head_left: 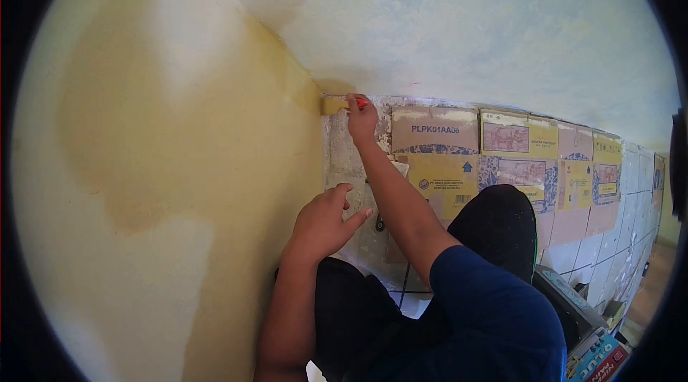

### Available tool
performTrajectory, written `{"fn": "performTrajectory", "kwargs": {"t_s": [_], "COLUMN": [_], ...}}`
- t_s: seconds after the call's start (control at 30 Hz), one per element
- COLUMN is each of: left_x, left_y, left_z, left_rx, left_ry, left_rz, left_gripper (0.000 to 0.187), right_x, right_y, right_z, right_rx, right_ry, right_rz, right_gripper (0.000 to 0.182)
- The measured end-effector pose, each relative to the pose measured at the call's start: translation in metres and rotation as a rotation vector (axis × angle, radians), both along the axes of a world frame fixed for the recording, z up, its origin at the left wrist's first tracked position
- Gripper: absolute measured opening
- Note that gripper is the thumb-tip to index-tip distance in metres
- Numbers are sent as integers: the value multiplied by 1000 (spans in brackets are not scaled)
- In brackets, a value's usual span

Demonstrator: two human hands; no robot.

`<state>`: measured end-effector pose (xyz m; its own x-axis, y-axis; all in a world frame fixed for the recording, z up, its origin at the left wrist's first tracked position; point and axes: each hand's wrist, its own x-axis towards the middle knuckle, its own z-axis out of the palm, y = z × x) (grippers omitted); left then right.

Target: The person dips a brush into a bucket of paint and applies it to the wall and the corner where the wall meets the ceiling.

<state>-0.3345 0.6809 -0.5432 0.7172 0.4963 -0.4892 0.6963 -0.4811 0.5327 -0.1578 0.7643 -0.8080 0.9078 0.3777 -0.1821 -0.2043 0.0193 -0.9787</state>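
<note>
We're looking down a big yellow wall (165,167) that fills the left half of our view, its paint patchy, with a darker, wetter-looking band running across lighter areas. It meets a pale blue-white wall (466,24) in a corner that slants down from the top towards the middle. Along the foot of that pale wall we see flattened cardboard boxes (502,160) laid edge to edge on the tiled floor (595,256), printed sides up, reaching away to the right. Below us are dark trousers (502,228) and a blue sleeve (494,317), and at the bottom right corner sits a grey container (570,303) beside some colourful packaging (598,360).

Our right hand (362,120) is stretched out to the very bottom of the corner, fingers curled tight round the red handle of a paintbrush (337,104). The brush lies nearly level, its yellow-loaded bristles pressed against the lowest edge of the yellow wall, right where it meets the floor and the cardboard.

Our left hand (322,224) holds nothing: it rests loosely spread, fingers slightly bent, close to the yellow wall and just above the paint-spattered floor strip (344,160), well short of the brush.
</note>
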Motion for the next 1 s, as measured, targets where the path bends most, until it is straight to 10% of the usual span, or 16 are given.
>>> {"fn": "performTrajectory", "kwargs": {"t_s": [0.17, 0.37, 0.5, 0.57, 0.77, 1.0], "left_x": [-1, 3, 4, 5, 11, 22], "left_y": [1, 3, 9, 8, 10, 14], "left_z": [-3, 1, 1, -3, -15, -36], "left_rx": [-16, -12, -39, -54, -32, 37], "left_ry": [3, 20, 102, 120, 129, 225], "left_rz": [-11, -8, 7, 11, 29, -28], "left_gripper": [59, 59, 62, 64, 64, 67], "right_x": [8, 8, 6, 15, 11, 16], "right_y": [-10, 3, 13, 2, 1, 16], "right_z": [51, 15, 65, 114, 78, 260], "right_rx": [341, -56, -81, 362, 57, 292], "right_ry": [295, -107, -77, 255, -79, 64], "right_rz": [78, 55, 91, 82, -9, 172], "right_gripper": [23, 22, 23, 22, 23, 24]}}
